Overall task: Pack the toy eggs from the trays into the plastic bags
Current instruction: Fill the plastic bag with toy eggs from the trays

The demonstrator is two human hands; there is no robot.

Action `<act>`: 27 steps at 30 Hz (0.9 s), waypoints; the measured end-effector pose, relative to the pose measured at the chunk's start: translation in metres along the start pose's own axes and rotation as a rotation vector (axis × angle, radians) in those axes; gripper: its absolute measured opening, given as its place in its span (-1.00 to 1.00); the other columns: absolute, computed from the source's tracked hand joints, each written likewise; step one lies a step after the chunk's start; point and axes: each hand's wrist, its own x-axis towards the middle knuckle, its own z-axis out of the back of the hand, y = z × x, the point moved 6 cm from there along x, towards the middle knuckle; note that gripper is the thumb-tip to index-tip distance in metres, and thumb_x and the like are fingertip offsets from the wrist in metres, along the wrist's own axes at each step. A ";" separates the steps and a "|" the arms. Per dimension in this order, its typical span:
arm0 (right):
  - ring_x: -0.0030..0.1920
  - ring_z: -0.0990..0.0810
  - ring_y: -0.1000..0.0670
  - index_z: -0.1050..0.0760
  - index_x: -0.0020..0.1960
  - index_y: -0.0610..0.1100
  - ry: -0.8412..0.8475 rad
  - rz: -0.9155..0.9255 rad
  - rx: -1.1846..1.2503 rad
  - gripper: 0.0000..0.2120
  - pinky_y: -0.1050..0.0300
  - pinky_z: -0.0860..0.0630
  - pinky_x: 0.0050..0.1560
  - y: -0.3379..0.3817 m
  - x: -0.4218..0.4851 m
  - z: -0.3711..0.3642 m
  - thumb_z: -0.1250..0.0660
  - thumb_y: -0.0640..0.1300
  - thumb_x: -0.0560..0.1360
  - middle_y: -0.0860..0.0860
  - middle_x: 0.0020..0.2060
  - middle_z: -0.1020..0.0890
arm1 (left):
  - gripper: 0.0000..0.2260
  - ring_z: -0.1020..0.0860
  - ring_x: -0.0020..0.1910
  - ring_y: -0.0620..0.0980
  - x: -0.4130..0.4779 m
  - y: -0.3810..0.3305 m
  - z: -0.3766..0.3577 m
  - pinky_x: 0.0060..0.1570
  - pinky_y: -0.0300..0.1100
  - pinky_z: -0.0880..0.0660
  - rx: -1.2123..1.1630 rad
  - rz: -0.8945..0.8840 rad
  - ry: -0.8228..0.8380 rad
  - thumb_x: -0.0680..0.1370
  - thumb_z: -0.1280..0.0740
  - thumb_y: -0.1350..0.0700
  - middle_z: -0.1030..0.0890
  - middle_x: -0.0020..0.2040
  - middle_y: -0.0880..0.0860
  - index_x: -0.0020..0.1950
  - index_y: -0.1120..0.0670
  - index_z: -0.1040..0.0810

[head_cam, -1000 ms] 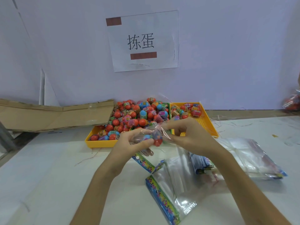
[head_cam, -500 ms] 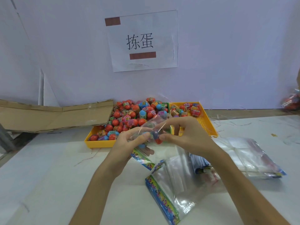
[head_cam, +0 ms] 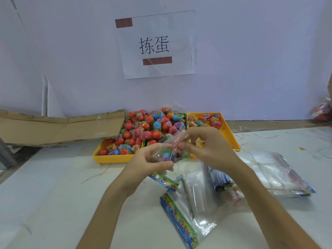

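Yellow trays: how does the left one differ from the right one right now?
The left tray is heaped with toy eggs spilling above its rim; the right tray holds only a few eggs at its far end, its perforated floor showing. The left tray is in full view; the right hand and bag cover part of the right tray. Both are yellow and side by side.
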 end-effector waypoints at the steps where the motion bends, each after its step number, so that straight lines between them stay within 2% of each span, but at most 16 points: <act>1: -0.23 -0.55 0.16 -0.71 -0.11 -0.03 0.016 0.004 0.007 -0.93 0.39 -0.40 -0.16 0.001 0.000 -0.002 -0.50 -0.19 0.50 0.22 -0.30 -0.64 | -0.62 -0.72 -0.02 0.12 0.000 0.000 0.001 -0.06 -0.14 -0.64 0.002 -0.008 -0.016 0.43 -0.56 0.08 -0.71 0.11 0.01 0.20 -0.20 -0.64; 6: -0.16 -0.53 0.20 -0.71 -0.01 -0.05 0.082 -0.005 -0.041 -0.93 0.40 -0.37 -0.13 0.001 -0.001 -0.006 -0.47 -0.15 0.53 0.31 -0.26 -0.62 | -0.59 -0.71 0.00 0.07 0.001 -0.001 0.006 -0.09 -0.17 -0.63 0.013 -0.036 -0.068 0.38 -0.57 0.11 -0.73 0.06 0.02 0.16 -0.23 -0.65; 7: -0.13 -0.53 0.19 -0.71 0.02 -0.02 0.109 -0.015 -0.058 -0.90 0.36 -0.38 -0.09 0.001 -0.002 -0.007 -0.49 -0.10 0.52 0.31 -0.23 -0.64 | -0.59 -0.71 0.00 0.08 0.001 -0.001 0.006 -0.08 -0.16 -0.64 0.011 -0.043 -0.071 0.39 -0.57 0.12 -0.73 0.05 0.03 0.17 -0.22 -0.64; 10: -0.04 -0.53 0.09 -0.69 0.10 0.02 0.139 -0.047 -0.125 -0.76 0.02 -0.48 0.02 0.001 -0.004 -0.011 -0.55 0.01 0.45 0.20 -0.11 -0.68 | -0.62 -0.70 0.02 0.08 0.002 -0.001 0.007 -0.08 -0.18 -0.62 0.000 -0.047 -0.089 0.42 -0.55 0.09 -0.72 0.09 0.03 0.19 -0.19 -0.65; 12: 0.00 -0.53 0.05 -0.70 0.11 0.00 0.125 -0.042 -0.128 -0.75 -0.03 -0.48 0.07 0.003 -0.003 -0.011 -0.55 -0.02 0.45 0.17 -0.07 -0.68 | -0.63 -0.69 0.05 0.04 0.001 -0.001 0.006 -0.08 -0.22 -0.61 -0.009 -0.033 -0.083 0.42 -0.55 0.06 -0.71 0.11 0.01 0.19 -0.20 -0.65; 15: 0.00 -0.55 0.10 -0.71 0.06 0.00 0.136 -0.024 -0.090 -0.81 0.05 -0.47 0.09 0.006 -0.002 -0.010 -0.55 -0.09 0.45 0.16 -0.06 -0.68 | -0.63 -0.69 0.05 0.00 0.002 0.000 0.006 -0.09 -0.29 -0.57 -0.016 -0.015 -0.070 0.41 -0.54 0.05 -0.72 0.10 0.01 0.19 -0.20 -0.65; 17: 0.02 -0.57 0.12 -0.73 0.00 -0.02 0.146 -0.018 -0.065 -0.86 0.08 -0.46 0.11 0.007 -0.002 -0.011 -0.55 -0.15 0.45 0.14 -0.05 -0.69 | -0.58 -0.69 0.04 0.01 0.003 0.001 0.006 -0.09 -0.26 -0.59 -0.027 -0.015 -0.070 0.40 -0.55 0.08 -0.72 0.09 0.02 0.24 -0.15 -0.63; 19: 0.07 -0.60 0.03 -0.74 -0.03 -0.04 0.153 -0.021 -0.062 -0.89 -0.01 -0.44 0.19 0.005 -0.002 -0.015 -0.53 -0.19 0.46 0.11 -0.03 -0.71 | -0.52 -0.69 0.05 0.05 0.003 0.002 0.004 -0.03 -0.16 -0.63 -0.030 -0.020 -0.053 0.41 -0.55 0.13 -0.73 0.10 0.04 0.31 -0.08 -0.58; 21: 0.07 -0.61 -0.04 -0.74 -0.02 -0.02 0.147 -0.015 -0.070 -0.88 -0.05 -0.43 0.18 0.005 -0.002 -0.019 -0.52 -0.19 0.47 0.13 -0.04 -0.72 | -0.50 -0.70 0.05 0.05 0.004 0.003 0.004 -0.02 -0.15 -0.64 -0.024 -0.028 -0.052 0.42 -0.55 0.19 -0.73 0.10 0.03 0.32 -0.06 -0.56; 24: -0.04 -0.60 0.04 -0.74 0.00 0.00 0.086 0.011 -0.078 -0.87 0.11 -0.45 0.05 0.005 -0.002 -0.017 -0.52 -0.17 0.48 0.18 -0.09 -0.73 | -0.49 -0.70 0.04 0.04 0.005 0.002 0.007 -0.06 -0.19 -0.62 -0.041 -0.047 -0.085 0.39 -0.58 0.19 -0.73 0.10 0.02 0.30 -0.05 -0.57; 27: -0.10 -0.60 0.15 -0.74 -0.02 0.00 0.048 0.020 -0.092 -0.90 0.30 -0.34 0.01 0.005 -0.001 -0.015 -0.52 -0.15 0.49 0.19 -0.13 -0.73 | -0.48 -0.71 0.02 0.02 0.005 0.003 0.006 -0.08 -0.24 -0.61 -0.056 -0.053 -0.091 0.38 -0.55 0.15 -0.73 0.08 0.01 0.31 -0.04 -0.55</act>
